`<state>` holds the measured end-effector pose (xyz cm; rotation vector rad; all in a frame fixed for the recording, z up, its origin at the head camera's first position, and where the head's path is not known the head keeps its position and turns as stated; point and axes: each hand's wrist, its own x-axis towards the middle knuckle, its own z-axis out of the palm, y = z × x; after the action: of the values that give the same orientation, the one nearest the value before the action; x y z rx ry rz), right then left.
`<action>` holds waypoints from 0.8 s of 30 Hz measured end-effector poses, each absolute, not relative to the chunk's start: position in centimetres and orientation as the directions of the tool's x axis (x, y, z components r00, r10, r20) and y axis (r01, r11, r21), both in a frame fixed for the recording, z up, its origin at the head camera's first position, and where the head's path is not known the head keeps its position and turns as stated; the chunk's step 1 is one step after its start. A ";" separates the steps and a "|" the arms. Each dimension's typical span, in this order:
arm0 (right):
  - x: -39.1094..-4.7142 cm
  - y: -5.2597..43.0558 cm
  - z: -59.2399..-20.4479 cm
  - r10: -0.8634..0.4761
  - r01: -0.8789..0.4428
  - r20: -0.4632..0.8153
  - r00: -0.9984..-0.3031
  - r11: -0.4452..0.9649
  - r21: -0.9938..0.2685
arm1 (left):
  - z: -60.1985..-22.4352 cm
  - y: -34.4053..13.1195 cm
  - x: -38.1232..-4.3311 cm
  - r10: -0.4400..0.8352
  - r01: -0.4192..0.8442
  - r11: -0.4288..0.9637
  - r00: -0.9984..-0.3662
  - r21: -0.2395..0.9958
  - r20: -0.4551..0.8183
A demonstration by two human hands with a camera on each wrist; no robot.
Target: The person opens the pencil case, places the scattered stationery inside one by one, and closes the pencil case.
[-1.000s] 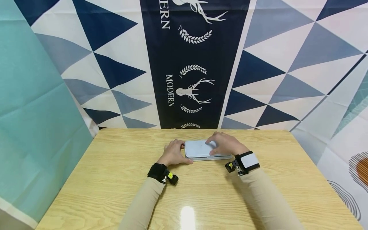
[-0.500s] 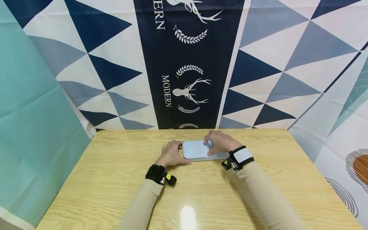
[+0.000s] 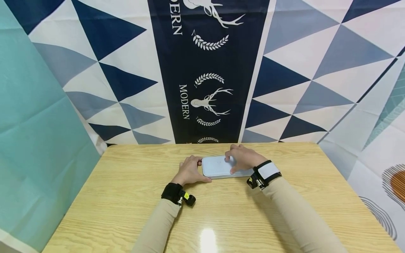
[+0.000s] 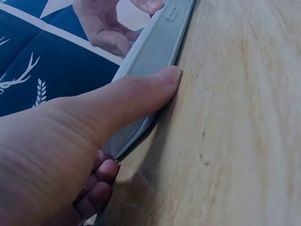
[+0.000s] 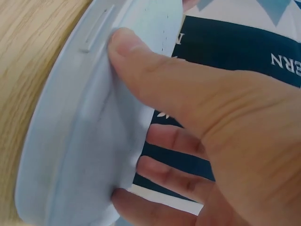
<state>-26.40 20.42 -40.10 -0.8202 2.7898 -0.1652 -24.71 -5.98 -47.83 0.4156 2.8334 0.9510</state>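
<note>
A flat pale-blue case (image 3: 216,166) with rounded corners lies near the table's back edge, its lid down. My left hand (image 3: 188,171) grips the left end, thumb along the front side and the other fingers round the end. On the right part of the lid, my right hand (image 3: 244,158) has its thumb at the front rim and curled fingertips farther back. A small raised latch (image 5: 99,28) shows on the front wall in the right wrist view. The case's right end is partly hidden by my right hand.
The wooden table (image 3: 142,196) carries the case and ends at a patterned cloth backdrop (image 3: 126,77) close behind it. A teal cloth (image 3: 41,133) hangs along the left side. Both wrists wear black straps with small cameras.
The dark gap along the front under the lid, seen a second ago, has narrowed away as the lid went down. Both hands stay at the case; the right wrist has lowered slightly.
</note>
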 end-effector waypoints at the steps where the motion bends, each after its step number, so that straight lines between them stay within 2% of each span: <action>1: -26.4 20.5 -40.1 -0.544 -0.517 -0.181 -0.820 0.838 -0.176 | -47.8 -5.9 -24.7 0.296 0.218 0.764 -0.955 0.607 -0.030; 18: -25.7 21.8 -40.3 -0.524 -0.506 -0.068 -0.849 0.843 -0.181 | -47.5 -5.6 -24.7 0.318 0.249 0.770 -0.948 0.587 -0.015; 24: -24.9 22.4 -39.1 -0.498 -0.502 0.074 -0.864 0.844 -0.190 | -46.8 -6.3 -23.9 0.341 0.241 0.729 -0.939 0.641 -0.034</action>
<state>-24.94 22.36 -39.11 -0.8237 3.0369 -0.3224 -23.88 -6.26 -46.84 0.4709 2.7801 0.9991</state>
